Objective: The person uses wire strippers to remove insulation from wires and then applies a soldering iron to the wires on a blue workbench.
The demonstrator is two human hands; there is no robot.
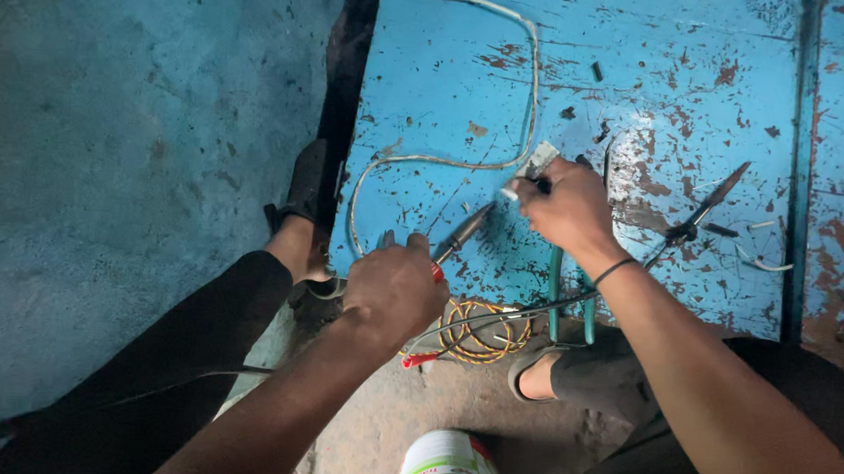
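A: Head view, item one?
B: Left hand point(394, 289), closed around the handle of a soldering iron point(461, 233); the tip points up and right toward the other hand.
A: Item two?
B: Right hand point(566, 205), fingers pinched on a small white connector point(536, 163) at the end of a white cable point(525, 72), held just above the counter point(432, 72), a blue board with chipped paint.
A: The cable's run?
B: It loops across the counter and back toward the left hand.
A: Other stock?
B: Green-handled pliers point(571, 300) at the near edge under the right wrist, scissors point(702, 213) to the right, a yellow wire coil point(480, 330) below the edge, a tin can point(447, 468) on the floor.
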